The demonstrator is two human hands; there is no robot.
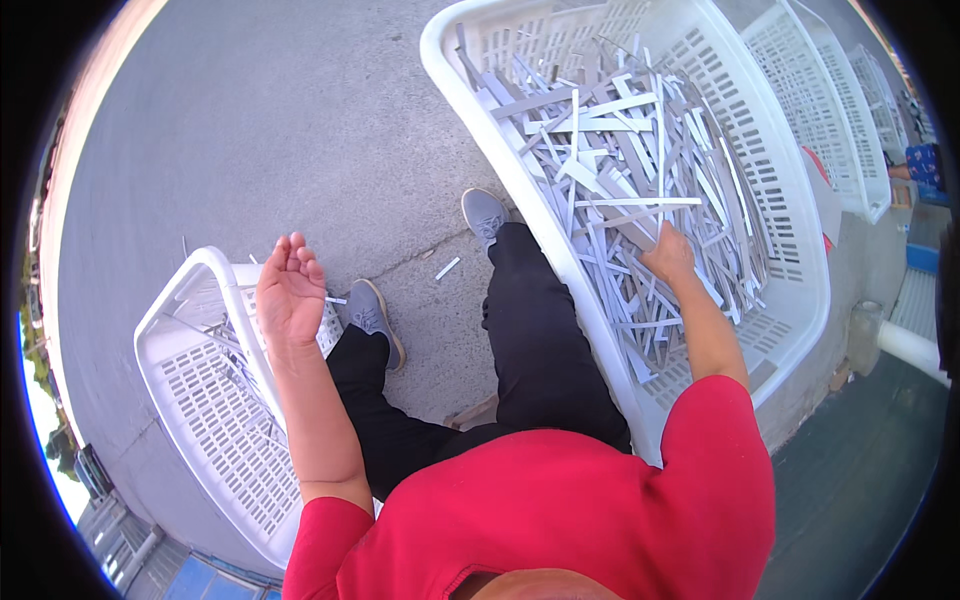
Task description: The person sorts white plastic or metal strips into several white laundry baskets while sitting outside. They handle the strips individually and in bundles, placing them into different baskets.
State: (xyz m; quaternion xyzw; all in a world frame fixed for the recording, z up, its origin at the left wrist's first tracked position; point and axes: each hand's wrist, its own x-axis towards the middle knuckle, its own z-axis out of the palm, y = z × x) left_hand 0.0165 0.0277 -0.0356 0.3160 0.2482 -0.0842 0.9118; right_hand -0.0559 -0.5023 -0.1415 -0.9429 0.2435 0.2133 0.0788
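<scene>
My left hand (292,289) is raised above the near edge of a white plastic basket (217,435), palm up with its fingers loosely curled and nothing in it. That basket holds a few thin strips (232,360). My right hand (670,253) reaches into a larger white plastic basket (806,300), which holds a tangled heap of flat white and grey strips (630,150). Its fingertips touch strips in the heap; whether they grip one cannot be told, as the fingers are partly hidden.
A small white strip (448,268) lies on the concrete floor (300,150) between my feet. More white baskets (825,112) stand at the upper right. Another person's patterned sleeve (922,166) shows at the right edge, above a white pipe (911,351).
</scene>
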